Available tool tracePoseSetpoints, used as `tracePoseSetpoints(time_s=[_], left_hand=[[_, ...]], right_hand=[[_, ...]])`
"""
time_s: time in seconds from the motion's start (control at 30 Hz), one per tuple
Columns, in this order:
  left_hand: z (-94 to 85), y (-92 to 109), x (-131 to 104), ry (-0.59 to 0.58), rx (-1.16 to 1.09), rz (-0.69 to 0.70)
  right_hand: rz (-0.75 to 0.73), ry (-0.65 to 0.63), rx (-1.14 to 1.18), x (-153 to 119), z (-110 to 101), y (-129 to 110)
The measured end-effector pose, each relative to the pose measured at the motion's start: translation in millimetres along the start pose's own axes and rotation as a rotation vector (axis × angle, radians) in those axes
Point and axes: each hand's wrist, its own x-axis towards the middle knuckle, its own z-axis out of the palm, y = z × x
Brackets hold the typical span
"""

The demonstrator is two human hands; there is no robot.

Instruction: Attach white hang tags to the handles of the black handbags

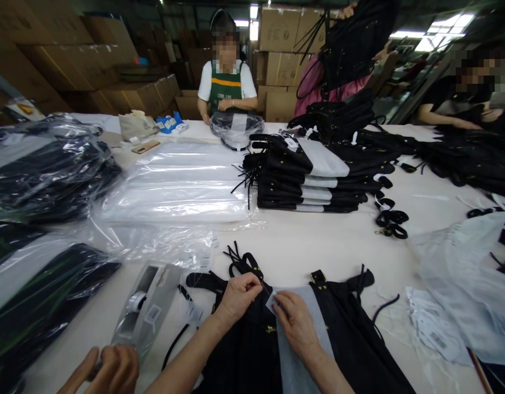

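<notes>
I see a black bag (248, 345) lying at bottom center, a pale strip (295, 312) down its middle, and a small white tag (271, 302) tilted near its top.

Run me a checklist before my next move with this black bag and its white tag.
1. Tag in the right hand: ok, held at its edge.
2. String in the left hand: ok, pinched between fingertips.
3. String fastened to the bag: cannot tell, too fine to make out.
4. Straps tucked in: not ok, some stick out past the bag's top.
5. Other person's hand away from the bag: ok, it is off to the left.
</notes>
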Motion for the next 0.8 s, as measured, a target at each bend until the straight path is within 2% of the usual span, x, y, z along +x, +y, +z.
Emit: tracePoseSetpoints(time_s=[0.2, 0.4, 0.63, 0.8], left_hand=[[6.6, -0.3, -0.3, -0.002, 0.216, 0.111], [17.1, 1.0, -4.3, -0.086, 0.413, 0.172], [22.8, 4.1, -7.6, -0.151, 0.553, 0.12], [21.8, 5.1, -7.3, -0.165, 0.547, 0.08]], right_hand=[[0.005, 0.034, -0.013, 3.4, 10.3, 4.1], [0.019, 0.064, 0.044, 6.4, 17.8, -3.0], [0.211, 0.059, 0.339, 4.5, 14.3, -10.4], [0.38, 0.047, 0.623, 9.8, 9.8, -11.6]])
